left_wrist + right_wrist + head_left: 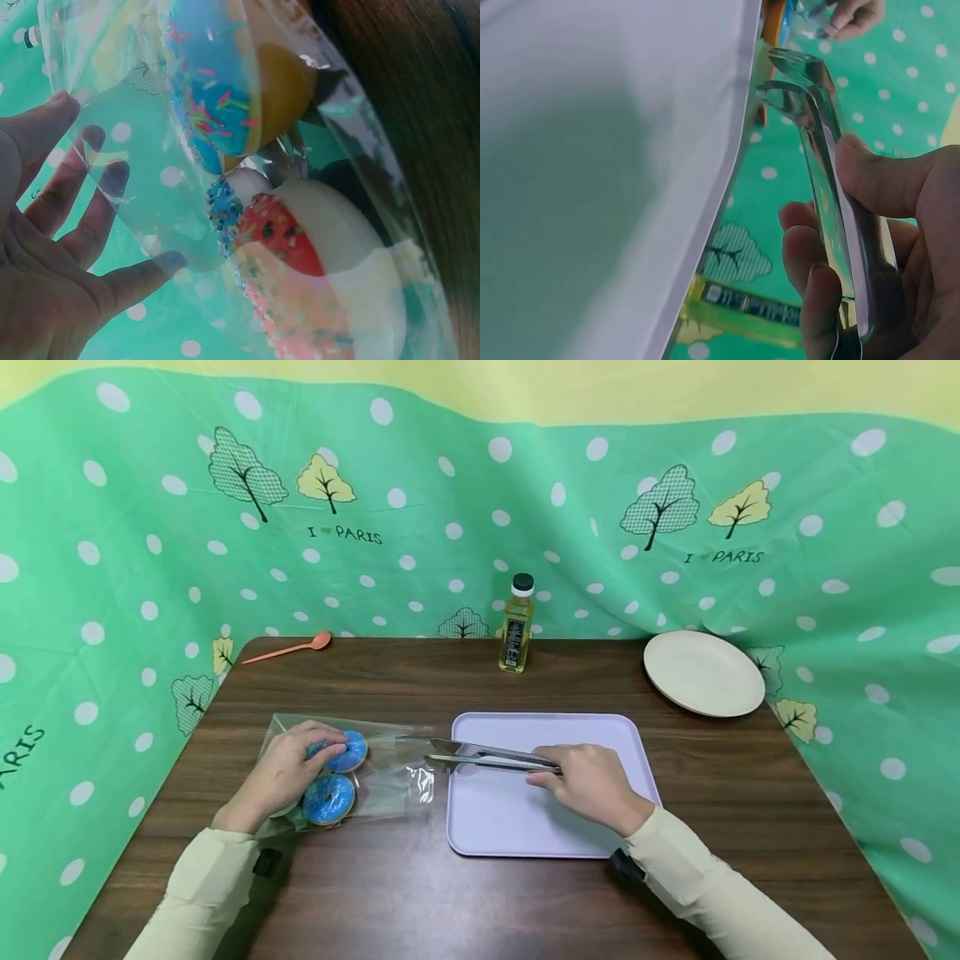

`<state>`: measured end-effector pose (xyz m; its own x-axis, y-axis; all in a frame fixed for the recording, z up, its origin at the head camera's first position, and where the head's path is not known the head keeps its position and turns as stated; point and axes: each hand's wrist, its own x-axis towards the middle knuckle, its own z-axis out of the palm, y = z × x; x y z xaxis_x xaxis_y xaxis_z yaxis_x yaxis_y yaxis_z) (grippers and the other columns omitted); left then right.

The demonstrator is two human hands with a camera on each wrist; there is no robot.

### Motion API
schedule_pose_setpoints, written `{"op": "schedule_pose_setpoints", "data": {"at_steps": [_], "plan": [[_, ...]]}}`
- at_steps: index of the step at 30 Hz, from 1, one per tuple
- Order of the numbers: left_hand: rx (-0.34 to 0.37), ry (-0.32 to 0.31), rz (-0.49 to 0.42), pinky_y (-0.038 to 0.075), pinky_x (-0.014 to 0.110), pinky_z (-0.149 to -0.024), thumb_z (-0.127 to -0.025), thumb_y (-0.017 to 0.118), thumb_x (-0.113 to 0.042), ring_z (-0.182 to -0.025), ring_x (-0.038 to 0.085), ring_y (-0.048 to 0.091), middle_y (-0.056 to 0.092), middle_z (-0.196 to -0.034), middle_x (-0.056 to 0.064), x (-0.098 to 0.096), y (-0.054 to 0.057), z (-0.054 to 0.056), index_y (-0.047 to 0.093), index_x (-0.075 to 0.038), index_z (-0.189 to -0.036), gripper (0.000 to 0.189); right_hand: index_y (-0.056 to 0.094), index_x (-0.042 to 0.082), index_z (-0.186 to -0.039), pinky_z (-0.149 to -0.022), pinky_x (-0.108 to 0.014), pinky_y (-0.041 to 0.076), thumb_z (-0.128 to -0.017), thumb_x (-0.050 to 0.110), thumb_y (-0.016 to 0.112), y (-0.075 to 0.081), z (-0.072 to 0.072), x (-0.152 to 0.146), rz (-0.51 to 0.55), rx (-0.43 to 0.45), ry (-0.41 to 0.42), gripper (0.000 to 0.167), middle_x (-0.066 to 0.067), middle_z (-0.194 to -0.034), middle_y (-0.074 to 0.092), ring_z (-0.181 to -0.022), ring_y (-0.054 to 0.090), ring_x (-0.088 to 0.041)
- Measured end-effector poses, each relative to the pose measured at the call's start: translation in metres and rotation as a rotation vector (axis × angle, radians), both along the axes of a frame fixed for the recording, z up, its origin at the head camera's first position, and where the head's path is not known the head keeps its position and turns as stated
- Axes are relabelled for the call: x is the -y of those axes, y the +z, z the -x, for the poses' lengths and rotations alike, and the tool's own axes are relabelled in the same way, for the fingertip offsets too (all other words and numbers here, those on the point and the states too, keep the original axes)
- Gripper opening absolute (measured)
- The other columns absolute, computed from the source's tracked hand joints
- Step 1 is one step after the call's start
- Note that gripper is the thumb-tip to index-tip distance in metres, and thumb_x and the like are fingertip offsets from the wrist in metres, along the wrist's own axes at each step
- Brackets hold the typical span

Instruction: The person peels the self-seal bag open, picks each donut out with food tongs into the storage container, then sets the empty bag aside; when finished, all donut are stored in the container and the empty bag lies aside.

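Upper doughnut (351,757) partly behind left hand (288,768)

Bright head view, glinting bag (386,779), dimmer wrist views

Tabletop set, kitchen-like; wider room hidden. Backing: green polka-dot curtain (450,460), lettered "PARIS". Surface: dark wood-grain table (390,902). Kitchenware: yellow-liquid bottle (515,635), white plate (704,673), orange spoon (307,646), metal tongs (864,255).

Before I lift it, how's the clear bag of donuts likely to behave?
The clear bag will probably flop, since its film looks thin and wrinkled. It may sag toward the end near the left hand, where the donuts bunch together. The film could feel slippery, judging by its glossy glare.
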<state>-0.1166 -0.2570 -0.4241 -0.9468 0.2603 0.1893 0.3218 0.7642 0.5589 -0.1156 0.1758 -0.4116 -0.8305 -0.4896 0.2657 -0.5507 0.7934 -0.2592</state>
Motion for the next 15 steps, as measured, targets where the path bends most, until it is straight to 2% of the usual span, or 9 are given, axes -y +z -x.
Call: {"op": "schedule_pose_setpoints", "data": {"at_steps": [9,15], "plan": [[-0.009,0.007,-0.008,0.051,0.054,-0.093,-0.1,0.067,-0.019,-0.111,0.03,0.063,0.068,-0.115,0.007,0.0,0.003,-0.002,0.077,-0.007,-0.11,0.02,0.077,0.013,-0.104,-0.047,-0.034,0.049,-0.083,0.039,0.082,-0.003,0.01,0.031,-0.029,-0.089,0.092,0.034,-0.002,-0.09,0.075,-0.064,0.067,-0.017],[-0.006,0.006,-0.012,0.051,0.053,-0.093,-0.099,0.068,-0.019,-0.11,0.031,0.063,0.068,-0.116,0.008,0.0,0.004,-0.002,0.077,-0.006,-0.111,0.02,0.075,0.011,-0.104,-0.045,-0.03,0.045,-0.084,0.04,0.081,-0.006,0.017,0.047,-0.044,-0.084,0.134,0.035,0.006,-0.074,0.065,-0.056,0.058,-0.01]]}}
